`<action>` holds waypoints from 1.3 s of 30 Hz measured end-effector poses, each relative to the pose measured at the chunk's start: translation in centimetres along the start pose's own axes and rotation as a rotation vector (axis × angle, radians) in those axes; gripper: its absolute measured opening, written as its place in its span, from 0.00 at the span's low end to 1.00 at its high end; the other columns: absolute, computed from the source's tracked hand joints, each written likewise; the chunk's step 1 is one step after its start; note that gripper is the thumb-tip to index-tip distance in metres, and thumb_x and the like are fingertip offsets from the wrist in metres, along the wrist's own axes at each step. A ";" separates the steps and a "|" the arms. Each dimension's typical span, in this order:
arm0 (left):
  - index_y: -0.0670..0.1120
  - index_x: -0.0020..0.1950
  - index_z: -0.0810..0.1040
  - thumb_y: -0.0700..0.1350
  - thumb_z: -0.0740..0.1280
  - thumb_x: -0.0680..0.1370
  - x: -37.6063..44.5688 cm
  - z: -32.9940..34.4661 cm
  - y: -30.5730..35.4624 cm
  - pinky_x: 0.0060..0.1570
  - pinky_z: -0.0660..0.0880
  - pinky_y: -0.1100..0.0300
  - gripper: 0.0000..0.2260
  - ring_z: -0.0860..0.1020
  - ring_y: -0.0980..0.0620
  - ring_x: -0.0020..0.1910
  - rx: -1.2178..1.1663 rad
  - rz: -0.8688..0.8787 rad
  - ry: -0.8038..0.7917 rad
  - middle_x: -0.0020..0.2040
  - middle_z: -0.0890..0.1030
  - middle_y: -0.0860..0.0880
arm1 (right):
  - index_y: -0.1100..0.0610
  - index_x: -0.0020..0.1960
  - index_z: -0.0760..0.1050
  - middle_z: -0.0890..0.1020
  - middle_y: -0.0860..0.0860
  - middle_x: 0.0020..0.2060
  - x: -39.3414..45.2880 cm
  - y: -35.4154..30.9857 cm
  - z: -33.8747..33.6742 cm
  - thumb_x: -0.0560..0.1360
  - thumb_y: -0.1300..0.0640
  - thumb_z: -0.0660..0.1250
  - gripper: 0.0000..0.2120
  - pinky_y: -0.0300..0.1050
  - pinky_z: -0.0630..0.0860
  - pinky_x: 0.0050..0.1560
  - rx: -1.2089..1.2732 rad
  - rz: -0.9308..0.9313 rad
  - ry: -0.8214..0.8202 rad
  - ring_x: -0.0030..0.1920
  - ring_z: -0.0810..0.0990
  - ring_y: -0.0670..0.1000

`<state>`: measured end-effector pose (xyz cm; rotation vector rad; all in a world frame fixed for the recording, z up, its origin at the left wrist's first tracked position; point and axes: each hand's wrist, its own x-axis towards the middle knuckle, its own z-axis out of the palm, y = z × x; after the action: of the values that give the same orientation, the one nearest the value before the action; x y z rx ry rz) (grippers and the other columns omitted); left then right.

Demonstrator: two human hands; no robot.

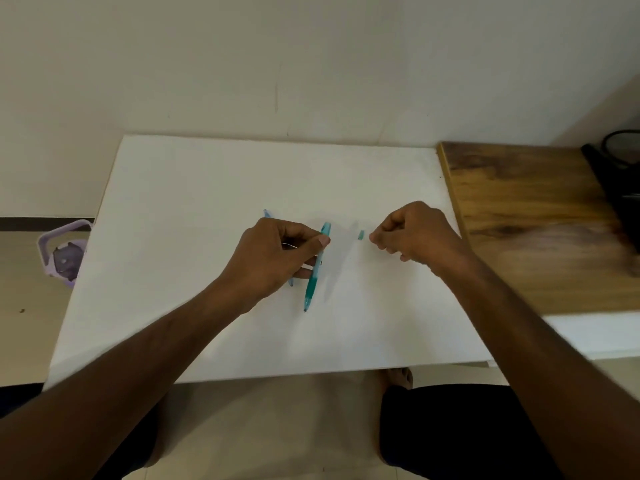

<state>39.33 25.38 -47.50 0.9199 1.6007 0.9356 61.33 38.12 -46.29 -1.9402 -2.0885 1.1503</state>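
The left grip point(277, 258) pinches the green pen point(317, 271) near its top, thumb against fingers (tip pointing back at the person). Just right of the pen is a tiny green bit point(361, 234) beside the curled right grip point(415, 233); touching or not, I cannot tell. Under the pen is a white bench point(194, 202), farther right brown wood point(519, 220), behind a pale wall point(277, 64).

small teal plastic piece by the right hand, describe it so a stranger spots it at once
Start at the white rectangular board, then find the right hand curled near its middle. Just off that hand's fingertips is the small teal plastic piece. It is a short stub, unlike the long teal plastic pen that the left hand grips.
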 end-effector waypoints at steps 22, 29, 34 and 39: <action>0.49 0.51 0.88 0.46 0.78 0.78 1.1 -2.1 0.8 0.42 0.84 0.66 0.04 0.90 0.53 0.43 -0.037 -0.033 0.094 0.43 0.90 0.50 | 0.52 0.46 0.82 0.88 0.46 0.35 -4.2 -4.7 5.4 0.70 0.48 0.82 0.13 0.38 0.85 0.37 0.177 -0.214 -0.066 0.33 0.87 0.45; 0.45 0.46 0.84 0.57 0.78 0.76 0.8 -9.5 0.2 0.49 0.82 0.55 0.15 0.83 0.51 0.39 0.900 0.064 0.327 0.39 0.85 0.50 | 0.55 0.45 0.82 0.87 0.50 0.38 -3.3 -3.5 5.3 0.70 0.45 0.82 0.15 0.48 0.85 0.51 -0.074 -0.122 0.007 0.38 0.87 0.49; 0.50 0.40 0.84 0.66 0.81 0.67 -0.2 -9.1 -0.4 0.46 0.85 0.51 0.21 0.84 0.50 0.39 0.922 -0.201 0.182 0.36 0.85 0.51 | 0.56 0.45 0.82 0.87 0.52 0.39 -3.3 -3.6 6.0 0.72 0.45 0.81 0.16 0.52 0.85 0.53 -0.127 -0.107 -0.016 0.40 0.87 0.52; 0.51 0.39 0.82 0.63 0.82 0.69 0.0 -8.5 -1.1 0.43 0.82 0.55 0.18 0.82 0.51 0.39 0.967 -0.197 0.202 0.37 0.84 0.52 | 0.52 0.45 0.80 0.85 0.48 0.37 -3.3 -4.6 3.4 0.74 0.39 0.76 0.16 0.50 0.85 0.49 -0.203 -0.191 0.105 0.40 0.86 0.49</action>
<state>30.93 23.86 -46.95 1.2868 2.3183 0.0572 56.41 33.98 -44.82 -1.7834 -2.3509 0.8119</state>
